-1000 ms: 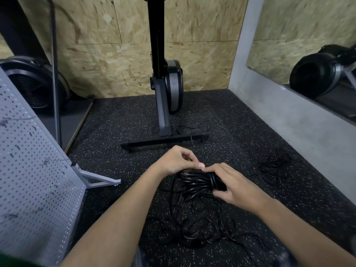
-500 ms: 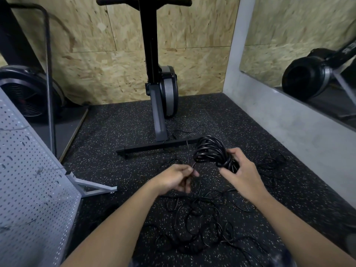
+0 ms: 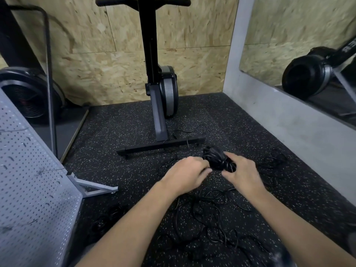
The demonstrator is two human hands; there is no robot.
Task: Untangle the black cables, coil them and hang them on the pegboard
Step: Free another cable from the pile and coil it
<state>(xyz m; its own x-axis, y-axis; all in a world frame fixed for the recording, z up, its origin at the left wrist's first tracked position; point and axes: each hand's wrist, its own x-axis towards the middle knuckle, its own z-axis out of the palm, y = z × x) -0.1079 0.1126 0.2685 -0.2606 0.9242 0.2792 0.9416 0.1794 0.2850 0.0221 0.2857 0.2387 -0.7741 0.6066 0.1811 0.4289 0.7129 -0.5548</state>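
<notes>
Above loose cable [image 3: 202, 214], right hand [image 3: 243, 174] grips coil [image 3: 217, 158]; left hand [image 3: 186, 174] touches it (hold unclear)

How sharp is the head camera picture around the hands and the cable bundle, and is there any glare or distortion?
Head view: motion blur smears the left hand, the right hand and the cable bundle between them; the exercise machine behind is sharper; wide-angle distortion tilts the grey wall edge outward; the light is dim and even, with no glare.

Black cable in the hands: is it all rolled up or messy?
Partly rolled. The right hand grips a tight coil, but tangled cable sprawls loose on the floor.
</notes>
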